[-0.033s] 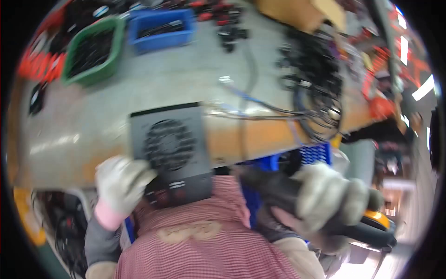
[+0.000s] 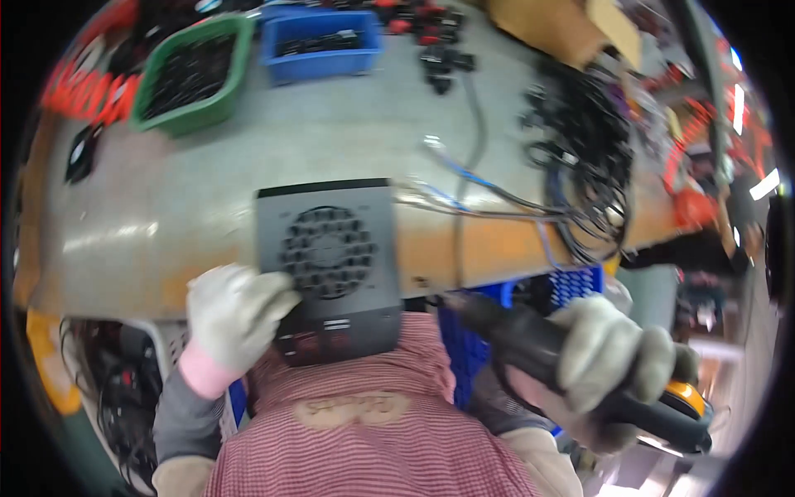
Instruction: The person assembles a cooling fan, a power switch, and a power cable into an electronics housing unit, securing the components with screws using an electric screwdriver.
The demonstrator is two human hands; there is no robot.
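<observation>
A dark grey box-shaped housing (image 2: 382, 248), with a round vent grille and a darker panel at its near end, overhangs the table's front edge by my apron. At its lower left edge is my left hand (image 2: 236, 319), in a white glove with a pink cuff. Those fingers are curled together and overlap the housing; anything pinched in them is hidden. My right hand (image 2: 609, 360), also gloved, wraps around a black powered hand tool (image 2: 530, 344) with a yellow-orange part at its rear. The tool's narrow tip points left, to the right of the housing and apart from it.
Green (image 2: 242, 70) and blue (image 2: 323, 64) bins of small dark parts stand at the back left. Thin cables (image 2: 497, 186) run rightward into a tangled black heap (image 2: 580, 124). A blue crate (image 2: 575, 286) is below the table edge; another person's arm (image 2: 691, 246) shows at right.
The whole view has shifted, so everything appears slightly farther right. Both hands keep nearly the same places relative to the housing.
</observation>
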